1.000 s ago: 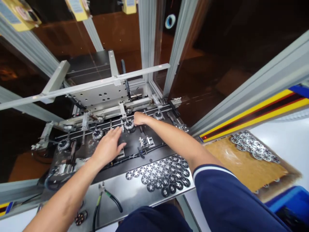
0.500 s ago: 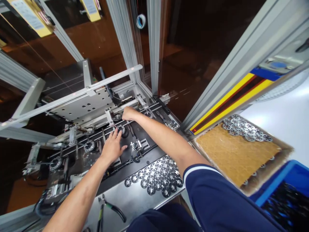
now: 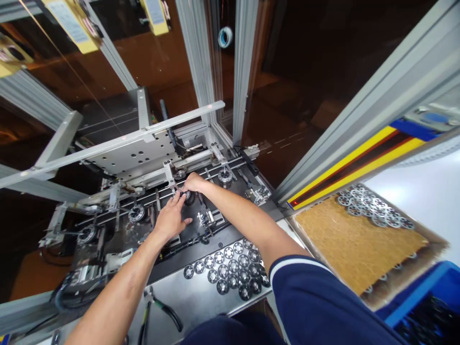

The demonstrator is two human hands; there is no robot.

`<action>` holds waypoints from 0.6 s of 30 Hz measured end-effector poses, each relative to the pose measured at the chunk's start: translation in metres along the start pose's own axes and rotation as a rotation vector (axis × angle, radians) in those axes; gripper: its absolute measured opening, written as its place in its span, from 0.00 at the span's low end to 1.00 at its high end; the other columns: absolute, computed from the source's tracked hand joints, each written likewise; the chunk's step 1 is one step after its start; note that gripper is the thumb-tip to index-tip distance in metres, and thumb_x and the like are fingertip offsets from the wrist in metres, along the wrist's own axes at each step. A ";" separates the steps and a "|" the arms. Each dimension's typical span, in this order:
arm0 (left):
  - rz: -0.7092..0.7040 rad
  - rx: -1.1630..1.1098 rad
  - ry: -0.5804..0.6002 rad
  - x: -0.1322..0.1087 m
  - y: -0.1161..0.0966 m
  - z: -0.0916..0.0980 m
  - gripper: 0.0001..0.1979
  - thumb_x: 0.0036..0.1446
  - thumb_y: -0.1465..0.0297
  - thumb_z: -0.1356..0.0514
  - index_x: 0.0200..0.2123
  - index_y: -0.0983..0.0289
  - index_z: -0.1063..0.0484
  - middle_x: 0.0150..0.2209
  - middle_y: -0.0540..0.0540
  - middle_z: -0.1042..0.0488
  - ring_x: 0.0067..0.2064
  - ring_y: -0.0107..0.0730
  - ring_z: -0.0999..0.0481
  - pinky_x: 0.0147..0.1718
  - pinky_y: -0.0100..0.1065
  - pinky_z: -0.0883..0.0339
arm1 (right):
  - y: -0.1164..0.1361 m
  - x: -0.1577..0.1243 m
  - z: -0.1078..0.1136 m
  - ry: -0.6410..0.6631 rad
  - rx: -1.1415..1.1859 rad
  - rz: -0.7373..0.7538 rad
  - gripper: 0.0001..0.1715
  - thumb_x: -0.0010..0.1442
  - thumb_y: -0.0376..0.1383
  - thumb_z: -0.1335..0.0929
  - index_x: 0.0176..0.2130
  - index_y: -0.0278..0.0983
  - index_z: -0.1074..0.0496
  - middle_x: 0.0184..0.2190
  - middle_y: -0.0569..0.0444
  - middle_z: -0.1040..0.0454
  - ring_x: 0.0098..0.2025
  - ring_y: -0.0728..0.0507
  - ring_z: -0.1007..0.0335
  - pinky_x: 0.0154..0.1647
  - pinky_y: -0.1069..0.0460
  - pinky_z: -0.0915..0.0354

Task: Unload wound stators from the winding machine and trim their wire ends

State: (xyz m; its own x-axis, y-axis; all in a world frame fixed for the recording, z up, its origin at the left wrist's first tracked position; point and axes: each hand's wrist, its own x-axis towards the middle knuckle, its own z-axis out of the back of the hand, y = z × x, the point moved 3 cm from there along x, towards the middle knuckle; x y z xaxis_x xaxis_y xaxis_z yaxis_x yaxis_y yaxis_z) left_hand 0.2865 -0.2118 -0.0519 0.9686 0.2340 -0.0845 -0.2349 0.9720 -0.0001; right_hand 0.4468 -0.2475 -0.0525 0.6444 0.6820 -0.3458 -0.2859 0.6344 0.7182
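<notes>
Reaching forward, the left hand (image 3: 170,219) spreads wide at a round part (image 3: 189,198); the right hand (image 3: 194,183) curls, its grip hidden.

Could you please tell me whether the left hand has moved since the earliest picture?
Yes: judged against the third bracket from the left, the left hand has moved right, its fingertips now at the round part.

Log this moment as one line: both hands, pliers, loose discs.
left hand: at round part | right hand: at same part, grip unclear | pliers: on metal ledge | loose discs: same ledge
</notes>
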 end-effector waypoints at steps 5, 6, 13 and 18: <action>-0.042 0.060 -0.075 -0.007 -0.025 0.004 0.26 0.61 0.70 0.47 0.62 0.68 0.40 0.67 0.66 0.42 0.60 0.52 0.32 0.56 0.49 0.36 | -0.001 -0.036 0.036 -0.159 0.032 0.179 0.21 0.60 0.46 0.29 0.45 0.33 0.25 0.44 0.50 0.23 0.46 0.45 0.26 0.48 0.50 0.32; -0.066 0.068 -0.067 -0.005 -0.029 0.003 0.24 0.61 0.72 0.48 0.61 0.67 0.38 0.66 0.64 0.41 0.58 0.50 0.30 0.55 0.47 0.35 | -0.001 -0.046 0.046 -0.194 0.039 0.216 0.20 0.60 0.46 0.29 0.45 0.33 0.24 0.43 0.51 0.22 0.46 0.45 0.26 0.47 0.52 0.33; -0.115 0.149 0.047 0.015 -0.036 -0.005 0.16 0.55 0.79 0.47 0.46 0.67 0.28 0.68 0.65 0.46 0.48 0.49 0.23 0.44 0.47 0.28 | -0.012 -0.102 0.113 -0.300 -0.031 0.273 0.13 0.61 0.41 0.31 0.37 0.35 0.21 0.33 0.56 0.20 0.38 0.48 0.25 0.40 0.57 0.36; -0.101 0.203 0.115 0.011 -0.037 -0.010 0.18 0.58 0.80 0.48 0.50 0.66 0.28 0.70 0.63 0.50 0.52 0.52 0.26 0.45 0.50 0.28 | -0.048 -0.093 0.143 -0.349 -0.215 0.092 0.14 0.63 0.39 0.33 0.38 0.30 0.22 0.35 0.49 0.21 0.41 0.43 0.25 0.43 0.52 0.34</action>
State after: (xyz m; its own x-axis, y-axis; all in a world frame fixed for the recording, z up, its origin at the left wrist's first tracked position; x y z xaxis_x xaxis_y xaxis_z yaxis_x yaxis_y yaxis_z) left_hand 0.3046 -0.2454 -0.0631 0.9678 0.1427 -0.2072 -0.1046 0.9772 0.1845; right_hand 0.5017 -0.3933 0.0315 0.8006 0.5983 -0.0340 -0.4709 0.6632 0.5817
